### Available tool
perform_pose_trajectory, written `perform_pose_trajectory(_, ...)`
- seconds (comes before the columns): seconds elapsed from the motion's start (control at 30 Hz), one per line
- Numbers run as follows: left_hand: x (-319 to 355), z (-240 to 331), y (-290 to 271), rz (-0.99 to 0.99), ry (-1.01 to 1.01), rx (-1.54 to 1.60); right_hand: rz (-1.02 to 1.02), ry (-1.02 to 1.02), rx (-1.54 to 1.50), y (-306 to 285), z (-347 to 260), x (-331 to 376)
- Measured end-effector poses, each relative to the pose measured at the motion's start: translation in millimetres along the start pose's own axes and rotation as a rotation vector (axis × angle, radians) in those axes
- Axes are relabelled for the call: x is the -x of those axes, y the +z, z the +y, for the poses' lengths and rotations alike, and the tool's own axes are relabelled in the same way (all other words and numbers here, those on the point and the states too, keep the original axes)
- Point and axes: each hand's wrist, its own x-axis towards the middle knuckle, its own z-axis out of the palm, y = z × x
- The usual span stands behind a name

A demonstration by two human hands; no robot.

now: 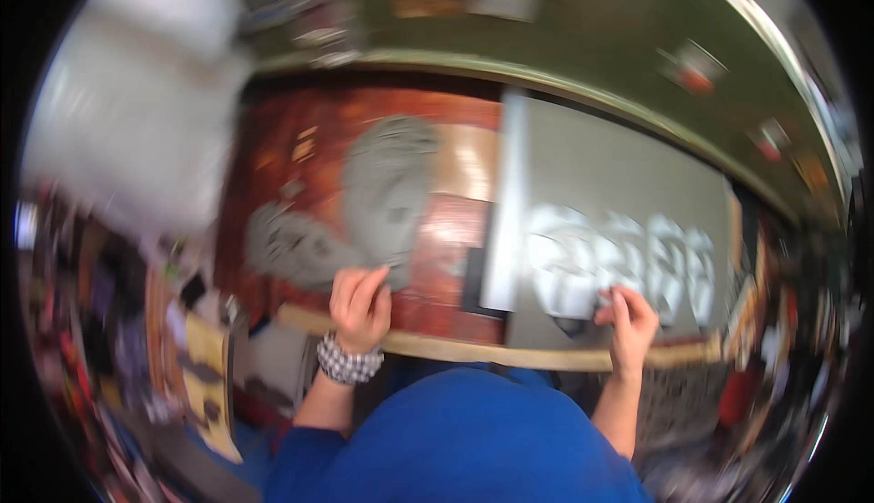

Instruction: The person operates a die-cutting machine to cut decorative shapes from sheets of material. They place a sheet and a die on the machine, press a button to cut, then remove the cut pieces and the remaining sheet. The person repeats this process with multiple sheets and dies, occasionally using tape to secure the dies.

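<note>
I make out a long red-brown wooden surface (282,125), its right part covered by a flat grey board (619,157). On the left lies a large, oval, rough-textured grey clay-like mass (387,180), and near-left of it a smaller, lumpy grey clay-like mass (296,246). A long pale strip (510,193) runs near to far along the board's left edge. Right of it, on the board's near half, sits a row of glossy whitish curved pieces (560,271). The left hand (360,307) is by the near end of the oval mass, fingers curled and thumb drawn close; the right hand (630,321) is at the near side of the row, thumb and forefinger almost together. Blur hides whether either grip touches or holds anything. I'd judge the masses heavy and soft, best supported from beneath with both palms; the whitish pieces look light, smooth, perhaps slippery and fragile, so I'd take them gently by opposite edges.
</note>
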Motion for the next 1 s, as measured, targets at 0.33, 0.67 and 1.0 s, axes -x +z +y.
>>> perform_pose_trajectory(0.33, -33, 138, 140, -0.492, 0.1, -0.077, 0.705, -0.251, 0.786, -232, 76, -23)
perform_pose_trajectory(0.67, -13, 170, 165, -0.32, -0.482, -0.637, 0.49, 0.203, 0.428, -345, 113, -83)
perform_pose_trajectory(1.0, 48, 194, 141, -0.316, -0.499, -0.462, 0.223, 0.212, 0.04, -380, 103, -44)
